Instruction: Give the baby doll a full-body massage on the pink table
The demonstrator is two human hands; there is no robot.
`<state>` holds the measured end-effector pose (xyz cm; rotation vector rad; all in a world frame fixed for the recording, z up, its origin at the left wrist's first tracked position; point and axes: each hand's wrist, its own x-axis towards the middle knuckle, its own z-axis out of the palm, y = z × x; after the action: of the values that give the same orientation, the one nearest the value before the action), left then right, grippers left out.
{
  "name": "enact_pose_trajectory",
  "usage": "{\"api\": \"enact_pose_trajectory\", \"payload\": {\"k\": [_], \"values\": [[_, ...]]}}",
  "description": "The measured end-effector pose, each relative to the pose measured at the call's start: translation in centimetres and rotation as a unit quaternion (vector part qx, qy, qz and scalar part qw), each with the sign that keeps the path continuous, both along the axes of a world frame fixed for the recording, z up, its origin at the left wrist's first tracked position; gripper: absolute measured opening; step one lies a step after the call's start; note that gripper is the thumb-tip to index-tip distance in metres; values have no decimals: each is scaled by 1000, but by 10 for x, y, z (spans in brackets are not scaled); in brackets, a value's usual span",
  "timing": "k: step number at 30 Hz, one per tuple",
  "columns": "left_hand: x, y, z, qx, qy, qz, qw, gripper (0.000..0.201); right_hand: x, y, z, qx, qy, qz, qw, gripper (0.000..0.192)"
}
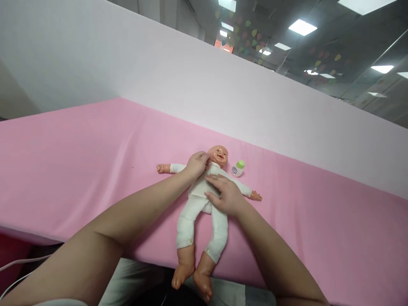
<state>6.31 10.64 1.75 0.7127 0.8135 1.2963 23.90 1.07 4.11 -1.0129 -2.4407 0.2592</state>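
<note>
R hand (226, 196) flat on doll (204, 204)

Baby doll (204, 204) chest and belly hidden under right hand (225, 195), neck covered by left hand (197, 165), bottle (238, 168) label too small to read, both forearms cut off by bottom edge

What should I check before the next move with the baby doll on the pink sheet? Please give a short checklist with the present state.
1. Baby doll lies face up on the pink sheet: ok.
2. Left hand is at the doll's collar, near the neck: ok.
3. Right hand rests flat on the doll's belly: ok.
4. Doll's feet are supported by the sheet: not ok, they hang over the near edge.
5. Small bottle with green cap stands apart from both hands, beside the doll's head: ok.
6. Left fingers really pinch the cloth: cannot tell.
</note>
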Motion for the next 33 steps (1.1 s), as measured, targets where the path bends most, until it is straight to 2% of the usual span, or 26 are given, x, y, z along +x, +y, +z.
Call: {"api": "enact_pose_trajectory", "payload": {"k": [2, 3, 6, 8, 13, 17, 22, 24, 28, 33], "values": [[-10, -9, -13, 41, 43, 17, 998, 15, 12, -4, -11, 9, -6, -12, 1000, 53], [-15, -12, -19, 97, 110, 28, 989, 14, 16, -7, -15, 8, -8, -16, 1000, 54], [-28, -15, -33, 201, 276, 38, 939, 7, 21, -17, -22, -12, -5, 9, 1000, 58], [-30, -13, -37, 227, 326, 38, 917, 4, 18, -26, -21, -27, -6, 45, 999, 60], [-26, -10, -39, 265, 383, 44, 884, 2, -2, -49, -12, -56, -45, 126, 989, 60], [-26, -10, -43, 290, 459, 62, 837, 17, -10, -53, -11, -55, -60, 151, 985, 65], [-29, -5, -46, 334, 597, 34, 729, 30, 5, -21, -16, -71, -109, 33, 991, 78], [-29, -5, -44, 344, 628, 30, 698, 34, 15, -2, -19, -80, -118, -6, 990, 75], [-29, -8, -41, 347, 654, 31, 671, 38, 33, 21, -28, -89, -79, -85, 989, 68], [-35, -10, -41, 357, 649, 30, 671, 40, 48, 28, -40, -80, -27, -200, 976, 59]]}}
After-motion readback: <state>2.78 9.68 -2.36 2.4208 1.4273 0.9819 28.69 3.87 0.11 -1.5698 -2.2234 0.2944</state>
